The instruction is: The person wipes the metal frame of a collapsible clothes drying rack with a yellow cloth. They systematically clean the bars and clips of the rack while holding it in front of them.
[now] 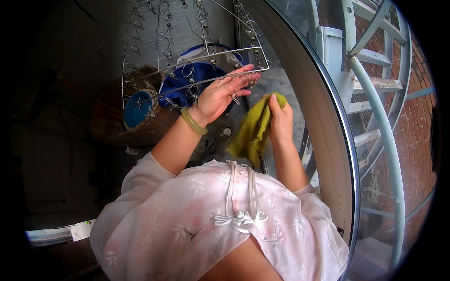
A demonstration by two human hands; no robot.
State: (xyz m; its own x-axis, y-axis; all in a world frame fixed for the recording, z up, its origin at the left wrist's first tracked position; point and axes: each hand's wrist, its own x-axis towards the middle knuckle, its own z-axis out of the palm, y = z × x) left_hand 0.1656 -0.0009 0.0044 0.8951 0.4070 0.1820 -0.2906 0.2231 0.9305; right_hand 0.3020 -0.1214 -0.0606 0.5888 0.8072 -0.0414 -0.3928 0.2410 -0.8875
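A wire hanging rack with many small metal clips (211, 53) spans the upper part of the view. My left hand (225, 93), with a pale green bangle (194, 121) on its wrist, is raised at the rack's near right corner. Its fingers are apart among the clips beside the front rail, and one clip (235, 98) hangs against them. Whether the fingertips touch the corner clip is hard to tell. To the right and below the corner, my right hand (281, 119) grips a yellow-green cloth (251, 131) by its upper edge. The folded cloth hangs down to the left, apart from the rack.
Behind the rack are a blue and white fabric container (182, 79) and a blue bucket (137, 109) by a brown round surface (105, 119). A window frame (327, 105) curves close along my right side. Beyond its glass stand a metal staircase (378, 84) and a brick surface (411, 140).
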